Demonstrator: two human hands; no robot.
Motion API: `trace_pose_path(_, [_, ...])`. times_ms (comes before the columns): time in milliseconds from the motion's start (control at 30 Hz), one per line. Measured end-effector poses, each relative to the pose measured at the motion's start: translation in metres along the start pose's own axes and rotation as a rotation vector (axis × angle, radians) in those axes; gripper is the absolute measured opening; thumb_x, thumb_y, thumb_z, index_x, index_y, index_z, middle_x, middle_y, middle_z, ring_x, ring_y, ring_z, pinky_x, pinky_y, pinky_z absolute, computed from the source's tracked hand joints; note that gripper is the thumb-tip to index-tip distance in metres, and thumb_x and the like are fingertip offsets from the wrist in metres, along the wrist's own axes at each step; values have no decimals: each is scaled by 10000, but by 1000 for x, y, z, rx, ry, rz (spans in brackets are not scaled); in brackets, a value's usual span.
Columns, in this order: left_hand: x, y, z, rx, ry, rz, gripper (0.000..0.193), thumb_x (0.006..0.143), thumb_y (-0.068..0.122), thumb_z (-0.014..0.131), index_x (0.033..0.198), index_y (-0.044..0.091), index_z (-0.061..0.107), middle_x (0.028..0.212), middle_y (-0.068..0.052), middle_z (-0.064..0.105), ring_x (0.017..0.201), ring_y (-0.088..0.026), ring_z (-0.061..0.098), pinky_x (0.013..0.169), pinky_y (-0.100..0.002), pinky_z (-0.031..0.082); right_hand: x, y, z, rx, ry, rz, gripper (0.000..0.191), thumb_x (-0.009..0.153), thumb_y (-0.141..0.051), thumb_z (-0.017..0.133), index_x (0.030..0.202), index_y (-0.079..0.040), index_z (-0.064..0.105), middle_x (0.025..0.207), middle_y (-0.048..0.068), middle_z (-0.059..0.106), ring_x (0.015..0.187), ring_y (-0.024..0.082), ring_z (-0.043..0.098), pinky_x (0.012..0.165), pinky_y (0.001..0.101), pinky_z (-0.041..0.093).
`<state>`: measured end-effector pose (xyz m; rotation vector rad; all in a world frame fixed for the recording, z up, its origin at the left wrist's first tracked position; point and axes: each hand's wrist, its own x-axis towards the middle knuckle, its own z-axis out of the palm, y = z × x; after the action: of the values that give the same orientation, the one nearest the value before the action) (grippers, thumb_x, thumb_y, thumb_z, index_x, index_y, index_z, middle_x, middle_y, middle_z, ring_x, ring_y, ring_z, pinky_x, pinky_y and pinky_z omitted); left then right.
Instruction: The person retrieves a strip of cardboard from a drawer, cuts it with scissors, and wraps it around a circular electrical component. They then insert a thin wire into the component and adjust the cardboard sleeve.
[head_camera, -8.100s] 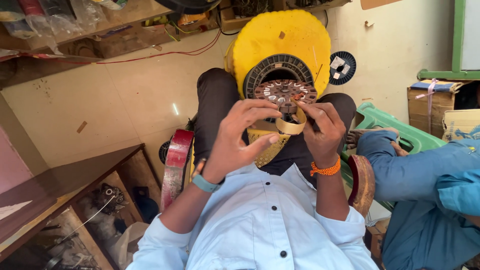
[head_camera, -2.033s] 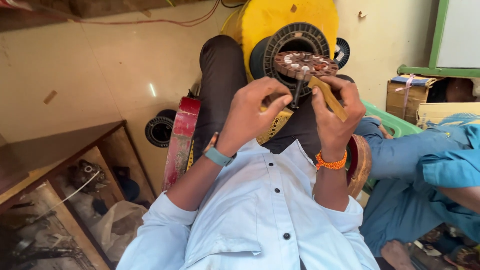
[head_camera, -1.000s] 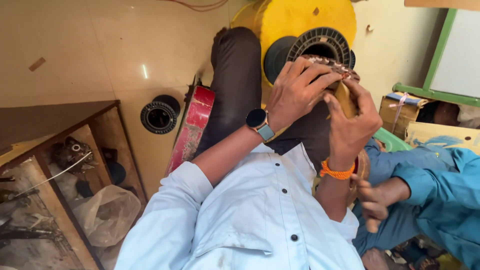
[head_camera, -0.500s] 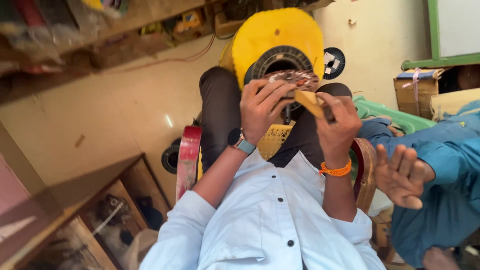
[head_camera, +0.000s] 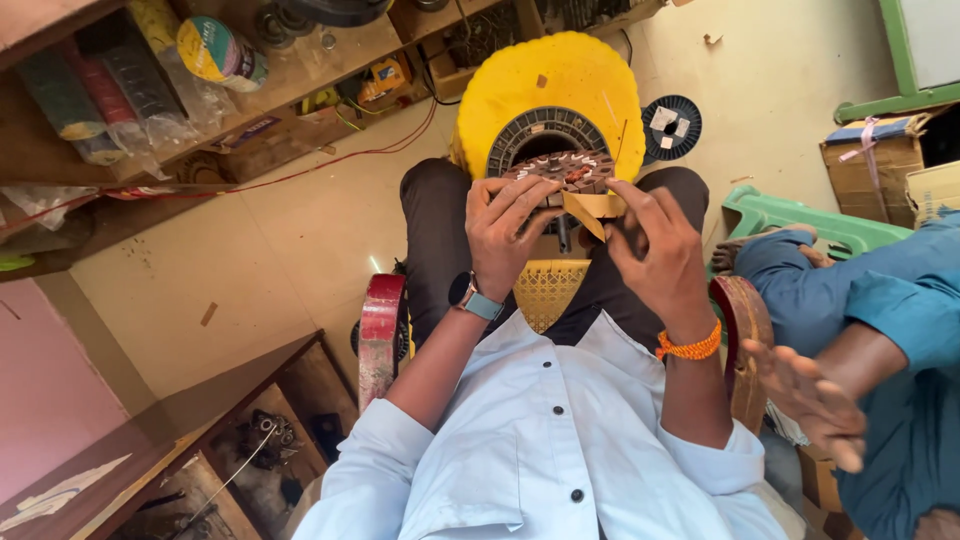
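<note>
We see the left hand (head_camera: 510, 235) clasping the near left edge of a round slotted metal core wound with copper wire (head_camera: 565, 172), held over the lap before a yellow drum (head_camera: 545, 90). The right hand (head_camera: 655, 255) pinches a tan paper strip (head_camera: 590, 207) at the core's near edge. At far right, another person's open hand (head_camera: 810, 400) hangs beside a blue sleeve (head_camera: 905, 320).

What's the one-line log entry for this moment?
left hand: grips stator | right hand: pinches tape strip at stator | yellow stool behind | co-worker's hand at right
</note>
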<state>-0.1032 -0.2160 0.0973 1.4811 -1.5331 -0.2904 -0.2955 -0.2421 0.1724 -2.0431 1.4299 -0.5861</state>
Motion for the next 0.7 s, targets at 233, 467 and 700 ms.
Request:
trace_pose_path(233, [0,0,4,-5,-17,-10,424,760,124,881,1167,152,764,1156,19,741,1022,-213,606,934,-345,511,-4,11,10,-70,249,-159,443,860,30,818,1268,-89,691,1025,123,668,912,260,685,792,365,553])
trace_pose_path(467, [4,3,3,29,-42,-22,423,755,119,884,1159,147,765,1153,15,745,1010,-218,596,918,-341,509,-2,21,19,67,299,-216,318,890,55,816,1170,-28,692,1053,130,722,941,266,736,801,333,587])
trace_pose_path(700, [6,1,3,29,-34,-25,429,749,113,894,1155,156,762,1155,27,739,1012,-215,615,905,-337,527,2,10,15,-58,360,-44,308,835,60,846,1089,-80,742,972,131,662,830,243,679,706,342,537])
